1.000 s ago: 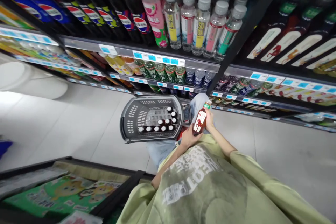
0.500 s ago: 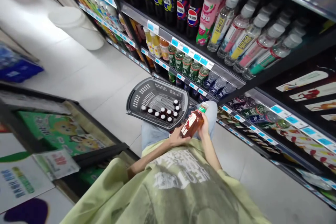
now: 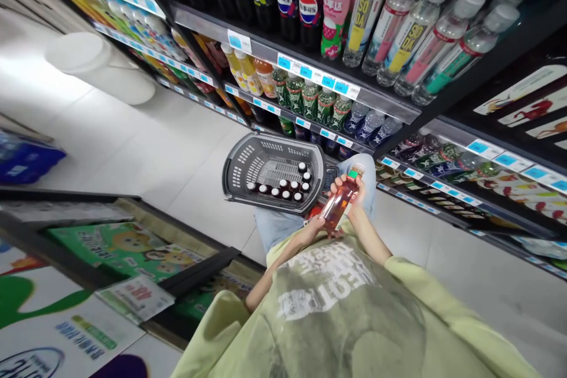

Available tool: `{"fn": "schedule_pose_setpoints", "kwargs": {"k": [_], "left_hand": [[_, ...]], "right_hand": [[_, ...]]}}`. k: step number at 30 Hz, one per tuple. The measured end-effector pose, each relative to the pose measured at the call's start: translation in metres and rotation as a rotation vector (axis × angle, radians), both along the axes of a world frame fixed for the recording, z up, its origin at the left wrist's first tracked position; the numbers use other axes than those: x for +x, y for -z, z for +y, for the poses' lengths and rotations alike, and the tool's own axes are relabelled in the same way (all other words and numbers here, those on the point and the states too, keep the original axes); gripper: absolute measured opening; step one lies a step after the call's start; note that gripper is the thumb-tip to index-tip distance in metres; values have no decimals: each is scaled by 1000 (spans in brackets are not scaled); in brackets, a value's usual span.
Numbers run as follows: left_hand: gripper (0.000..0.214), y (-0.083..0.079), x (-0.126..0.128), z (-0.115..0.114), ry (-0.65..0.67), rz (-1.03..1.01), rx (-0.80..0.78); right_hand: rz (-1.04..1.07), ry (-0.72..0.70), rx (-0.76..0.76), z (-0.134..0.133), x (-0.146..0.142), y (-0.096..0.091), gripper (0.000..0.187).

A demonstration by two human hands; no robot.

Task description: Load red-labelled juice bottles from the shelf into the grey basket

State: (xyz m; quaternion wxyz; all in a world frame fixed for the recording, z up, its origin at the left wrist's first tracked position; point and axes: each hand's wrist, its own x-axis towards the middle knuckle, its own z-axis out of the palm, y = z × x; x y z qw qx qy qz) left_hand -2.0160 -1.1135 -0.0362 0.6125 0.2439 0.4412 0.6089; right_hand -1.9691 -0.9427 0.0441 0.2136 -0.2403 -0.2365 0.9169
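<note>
Tilted in front of my shirt is a clear bottle of reddish-brown drink [image 3: 340, 204] with a green band below its cap. My left hand [image 3: 315, 225] grips it around the base. Near the neck, my right hand [image 3: 358, 194] has its fingers wrapped around the bottle. Just left of the bottle, a dark grey shopping basket [image 3: 234, 165] sits by my knees. Inside it stand several dark bottles with white caps [image 3: 286, 195], mostly along its near side.
Drink shelves [image 3: 305, 71] run along the far and right side, with cola, soda water and small green bottles. A white round bin [image 3: 80, 53] stands on the floor at the left. A bin of green packages [image 3: 115, 248] is at the lower left, near my elbow.
The bottle has been turned in my hands, so its white label no longer faces me. My right hand's fingers now wrap round near the neck. The view has shifted.
</note>
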Motion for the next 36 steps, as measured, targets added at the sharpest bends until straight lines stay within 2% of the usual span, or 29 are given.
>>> {"fn": "schedule_pose_setpoints", "kwargs": {"k": [2,6,13,16,19,23,25,28,31,36], "left_hand": [[100,-6,-3,-4,-61,-10,-25],[82,-26,-7,-6,-236,117,-77],[82,-41,3,2,-297,244,-175],[88,-48,2,2,-336,277,-133],[96,-57,0,-2,-301,219,-64],[91,-66,3,-8,-133,-14,-47],[88,-66,7,-8,-86,-96,-34],[85,-63,12,-7,-75,-133,-53],[90,-60,16,-7,-119,-143,-79],[96,-64,18,-9,-115,-155,-71]], "right_hand": [[-70,11,25,0,0,-1,39],[-189,-36,74,2,-2,-3,38],[-221,-100,154,-1,-13,-11,26],[-192,-150,219,-3,-11,-18,25],[-107,-234,221,-3,-7,-24,29],[-1,-304,91,-1,-5,-26,37],[25,-328,77,-1,-6,-25,40],[42,-376,117,-3,-8,-22,44],[41,-400,120,-6,-8,-17,45],[18,-412,-7,-11,-5,-10,44]]}}
